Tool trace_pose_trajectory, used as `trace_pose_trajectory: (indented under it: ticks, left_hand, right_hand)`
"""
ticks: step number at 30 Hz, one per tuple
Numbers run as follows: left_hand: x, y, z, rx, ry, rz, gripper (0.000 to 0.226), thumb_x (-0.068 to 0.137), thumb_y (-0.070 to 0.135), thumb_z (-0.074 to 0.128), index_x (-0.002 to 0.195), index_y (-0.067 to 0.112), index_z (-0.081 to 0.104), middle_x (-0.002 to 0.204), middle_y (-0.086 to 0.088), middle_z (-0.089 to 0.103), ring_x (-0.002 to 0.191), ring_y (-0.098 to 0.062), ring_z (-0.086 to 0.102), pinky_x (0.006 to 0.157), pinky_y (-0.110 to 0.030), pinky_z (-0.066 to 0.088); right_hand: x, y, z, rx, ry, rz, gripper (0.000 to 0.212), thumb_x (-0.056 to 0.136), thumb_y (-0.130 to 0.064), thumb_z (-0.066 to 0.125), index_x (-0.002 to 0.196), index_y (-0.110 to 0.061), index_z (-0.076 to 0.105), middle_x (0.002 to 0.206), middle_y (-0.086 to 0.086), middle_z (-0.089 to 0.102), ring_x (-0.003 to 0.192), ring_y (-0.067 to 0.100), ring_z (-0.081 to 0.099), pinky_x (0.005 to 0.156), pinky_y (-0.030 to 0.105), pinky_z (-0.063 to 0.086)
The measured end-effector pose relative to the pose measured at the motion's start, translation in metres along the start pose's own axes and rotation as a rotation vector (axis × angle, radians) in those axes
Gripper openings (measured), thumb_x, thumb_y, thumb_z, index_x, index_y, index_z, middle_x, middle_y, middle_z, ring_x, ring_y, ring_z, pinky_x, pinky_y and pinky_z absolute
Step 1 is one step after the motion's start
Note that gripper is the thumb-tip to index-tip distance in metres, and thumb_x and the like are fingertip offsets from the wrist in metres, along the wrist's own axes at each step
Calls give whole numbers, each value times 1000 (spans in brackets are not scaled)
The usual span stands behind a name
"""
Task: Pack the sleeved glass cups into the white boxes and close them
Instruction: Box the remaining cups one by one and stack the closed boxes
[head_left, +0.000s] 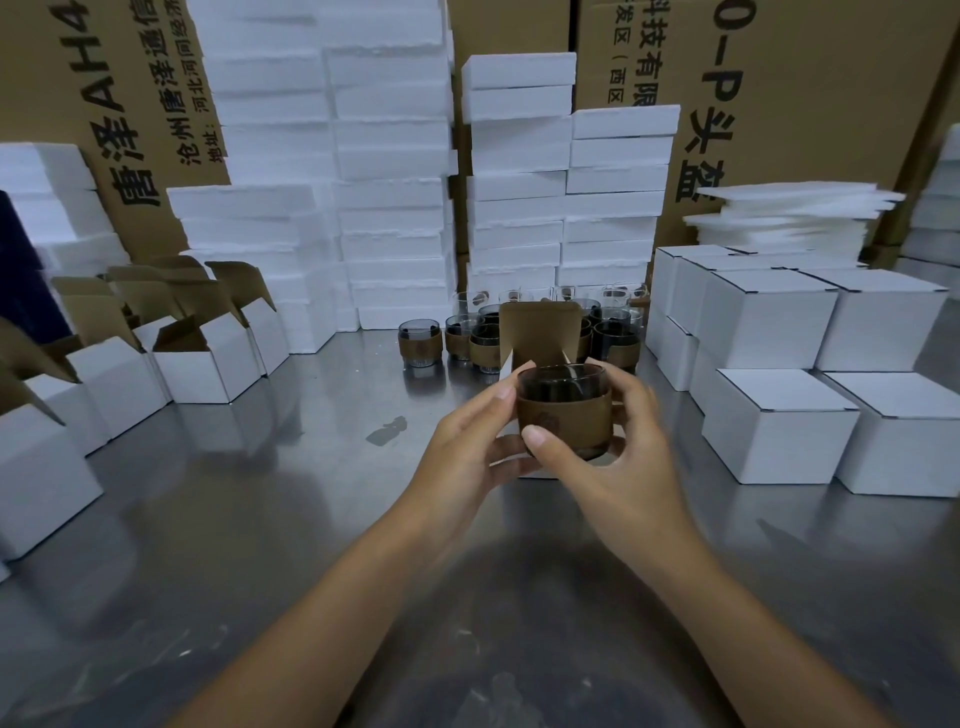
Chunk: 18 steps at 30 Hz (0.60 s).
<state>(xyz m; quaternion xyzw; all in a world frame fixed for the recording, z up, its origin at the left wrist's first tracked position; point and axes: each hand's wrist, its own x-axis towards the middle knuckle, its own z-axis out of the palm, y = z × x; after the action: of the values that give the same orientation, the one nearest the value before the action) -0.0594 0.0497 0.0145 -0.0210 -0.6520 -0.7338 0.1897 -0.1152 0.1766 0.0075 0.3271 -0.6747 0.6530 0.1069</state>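
A dark glass cup with a brown sleeve (563, 413) is held above the metal table's middle. My right hand (618, 441) grips it, thumb on the front of the sleeve and fingers round its right side. My left hand (467, 447) holds an open white box (537, 332) right behind the cup, its brown-lined lid standing up; the cup hides most of the box body. Several more sleeved cups (421, 343) stand in a cluster behind the box.
Open white boxes (208, 358) with raised flaps line the left side. Closed white boxes (779, 421) are stacked on the right. White foam blocks (389, 208) and big cardboard cartons (779, 78) wall off the back. The steel table (260, 493) spreads in front.
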Motion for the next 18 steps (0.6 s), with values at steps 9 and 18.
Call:
trace_pose_trajectory:
  ticks: [9, 18]
  left_hand:
    - [0, 0, 2, 16, -39, -6, 48, 86, 50, 46, 128, 27, 55, 120, 1, 67, 107, -18, 65, 85, -34, 55]
    - [1, 2, -2, -12, -66, 12, 44, 84, 29, 48, 127, 24, 56, 120, 2, 65, 108, -18, 64, 81, -28, 54]
  right_hand:
    - [-1, -3, 1, -65, 24, -62, 72, 59, -27, 86, 117, -33, 43, 117, -12, 46, 101, -17, 44, 75, 1, 39]
    - [-1, 3, -1, -171, 7, -171, 79, 57, -27, 88, 121, -28, 41, 118, -5, 47, 108, -6, 44, 81, 3, 38]
